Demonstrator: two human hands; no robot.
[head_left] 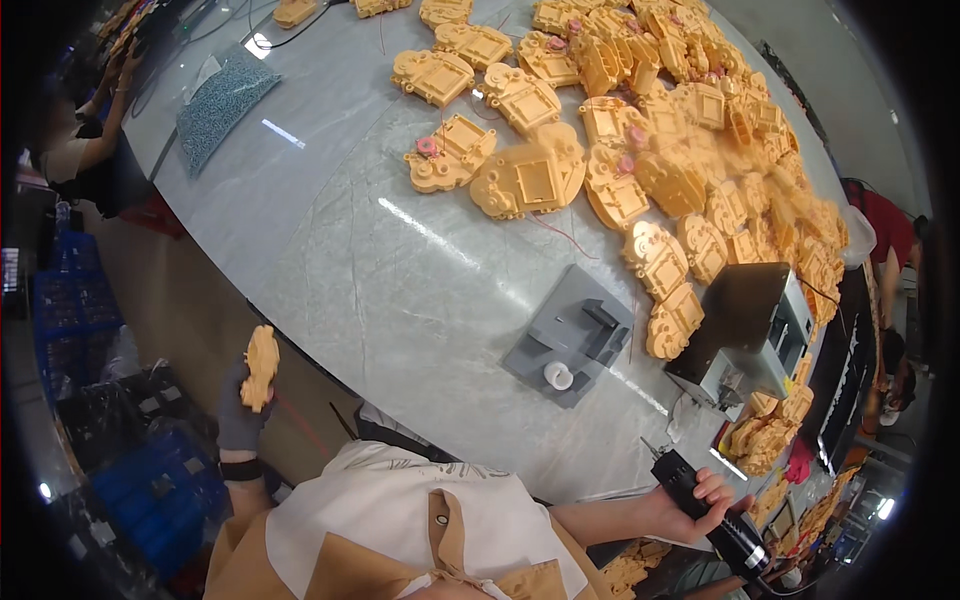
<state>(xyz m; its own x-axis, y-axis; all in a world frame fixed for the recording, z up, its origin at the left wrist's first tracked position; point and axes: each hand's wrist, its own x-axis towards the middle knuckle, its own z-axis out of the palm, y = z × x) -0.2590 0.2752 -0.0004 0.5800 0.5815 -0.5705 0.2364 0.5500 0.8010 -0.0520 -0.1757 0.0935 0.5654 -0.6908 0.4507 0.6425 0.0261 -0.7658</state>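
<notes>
Left of the grey fixture, past the near edge of the surface: one left hand, in a dark grey glove, closed round one yellow-orange casing. Casing held clear of the surface; long axis running roughly away from the body, narrow in this view; which face is turned to the fixture cannot be told.

Right of the fixture, on its near side: one right hand, bare-fingered, wrapped round one black electric screwdriver. Tool aslant, bit end directed up-left toward the fixture, apart from it.

Hands well apart; the fixture lies between them from side to side, farther from the body than either. Right hand the nearer; from the left hand, the fixture lies rightward and slightly forward.

Fixture: flat base, raised blocks, one white ring-shaped piece at its near end.

Right of the fixture: one dark box-shaped device.

Beyond the fixture, spreading right: one heap of similar casings, some bearing pink round parts.

Far left beyond the fixture: one clear bag of small blue pieces.
</notes>
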